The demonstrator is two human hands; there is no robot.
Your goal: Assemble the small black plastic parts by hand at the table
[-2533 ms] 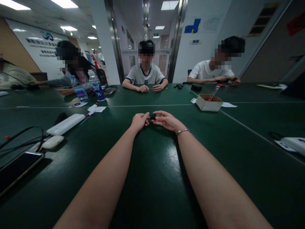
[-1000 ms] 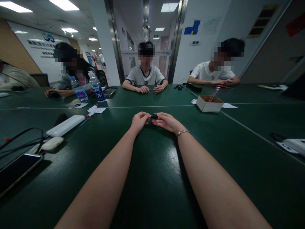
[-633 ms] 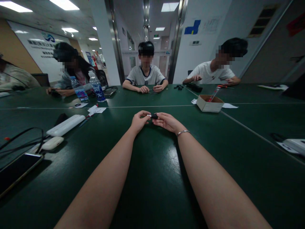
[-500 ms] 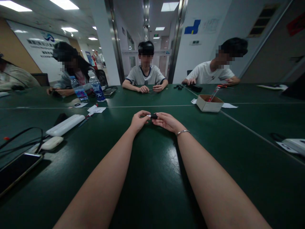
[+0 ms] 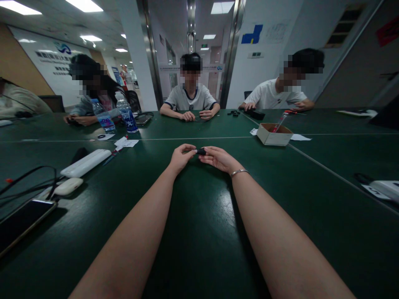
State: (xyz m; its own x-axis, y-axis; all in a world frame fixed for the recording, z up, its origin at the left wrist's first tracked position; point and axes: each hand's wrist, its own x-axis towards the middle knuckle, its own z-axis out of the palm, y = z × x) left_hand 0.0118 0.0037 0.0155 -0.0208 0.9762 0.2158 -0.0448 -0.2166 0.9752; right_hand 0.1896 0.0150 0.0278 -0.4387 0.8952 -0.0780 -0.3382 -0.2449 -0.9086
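Both hands meet over the green table [image 5: 199,232], holding a small black piece with a short silvery end [image 5: 201,152] between them. My left hand [image 5: 181,158] pinches the silvery end with thumb and fingertips. From the other side, my right hand [image 5: 218,158], with a metal bracelet at its wrist, grips the black part between thumb and forefinger, the other fingers loosely curled below. The piece lies about level, and fingertips cover both of its ends. Its exact kind is too small to make out.
On the left lie a phone [image 5: 23,224], a white power-bank-like block [image 5: 85,162] and cables. Two bottles [image 5: 127,118] stand behind them. Right of centre is a small open box [image 5: 273,139] holding a red-marked item. Several people sit around the table.
Less of the silvery end shows between my left fingertips and the black part. My hands have otherwise hardly moved.
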